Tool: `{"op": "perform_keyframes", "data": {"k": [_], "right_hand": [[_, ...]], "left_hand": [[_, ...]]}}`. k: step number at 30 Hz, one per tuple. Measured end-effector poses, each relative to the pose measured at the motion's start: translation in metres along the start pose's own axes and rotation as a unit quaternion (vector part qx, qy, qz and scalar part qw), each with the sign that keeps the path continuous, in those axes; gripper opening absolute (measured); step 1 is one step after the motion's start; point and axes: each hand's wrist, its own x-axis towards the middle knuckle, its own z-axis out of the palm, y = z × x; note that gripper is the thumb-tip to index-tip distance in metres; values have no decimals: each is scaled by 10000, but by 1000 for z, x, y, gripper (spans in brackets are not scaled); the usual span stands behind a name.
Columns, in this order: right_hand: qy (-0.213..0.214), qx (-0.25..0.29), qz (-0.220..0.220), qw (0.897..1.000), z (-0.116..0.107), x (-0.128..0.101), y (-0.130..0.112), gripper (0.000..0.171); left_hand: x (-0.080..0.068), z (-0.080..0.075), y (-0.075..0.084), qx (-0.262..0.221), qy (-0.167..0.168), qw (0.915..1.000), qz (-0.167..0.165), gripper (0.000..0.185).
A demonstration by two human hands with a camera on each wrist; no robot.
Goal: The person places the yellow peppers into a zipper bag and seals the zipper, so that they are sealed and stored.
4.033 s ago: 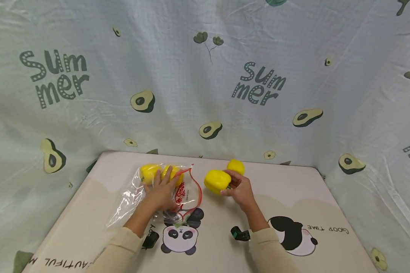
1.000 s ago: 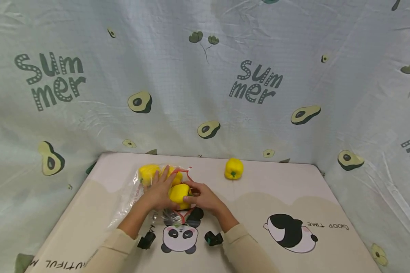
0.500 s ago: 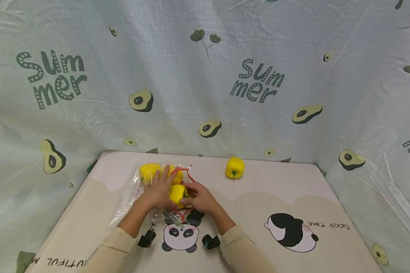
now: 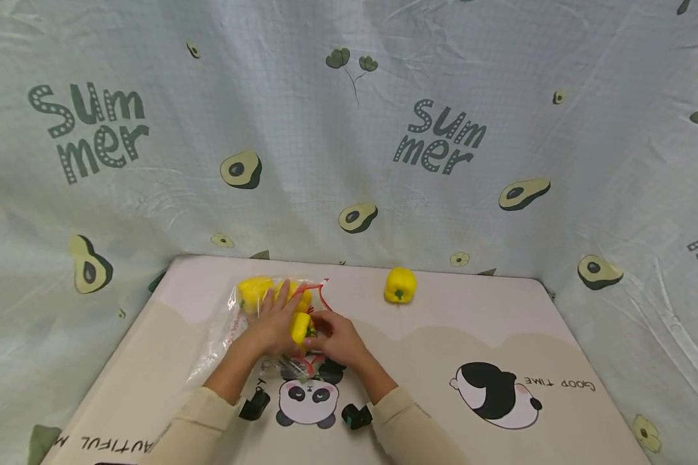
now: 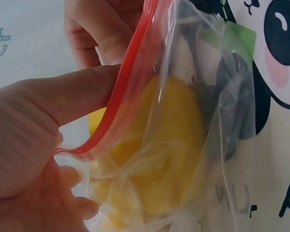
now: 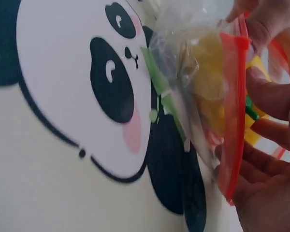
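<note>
A clear zip bag (image 4: 214, 345) with a red zip lies on the table, its mouth toward the right. Two yellow bell peppers (image 4: 254, 292) are inside at its far side. My left hand (image 4: 269, 330) rests across the bag with fingers spread; the left wrist view shows its thumb hooked at the red zip (image 5: 128, 67), holding the mouth apart. My right hand (image 4: 340, 339) pinches another yellow bell pepper (image 4: 299, 328) near its green stem (image 6: 251, 107). That pepper is partly within the bag's mouth, and the left hand hides some of it.
Another yellow bell pepper (image 4: 400, 285) stands alone toward the table's back, right of the bag. The pale table (image 4: 419, 368) bears panda and dog prints. A patterned cloth (image 4: 302, 161) hangs behind its rear edge. Black wrist cameras (image 4: 357, 416) sit below the hands.
My right hand has brought the pepper from beside the loose one leftward to the bag, then pushed it further into the mouth. The left hand has stayed on the bag.
</note>
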Motion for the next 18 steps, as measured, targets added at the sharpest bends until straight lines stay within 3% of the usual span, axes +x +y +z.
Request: {"op": "perform_keyframes", "data": {"k": [3, 11, 18], "right_hand": [[55, -257, -81, 9996, 2, 0, -2, 53], [117, 318, 14, 9994, 4, -1, -1, 49], [-25, -60, 128, 9999, 7, 3, -4, 53]], "left_hand": [[-1, -1, 1, 5, -35, 10000, 12, 122], [-3, 3, 1, -57, 55, 10000, 52, 124], [-5, 5, -1, -94, 64, 9999, 81, 124]]}}
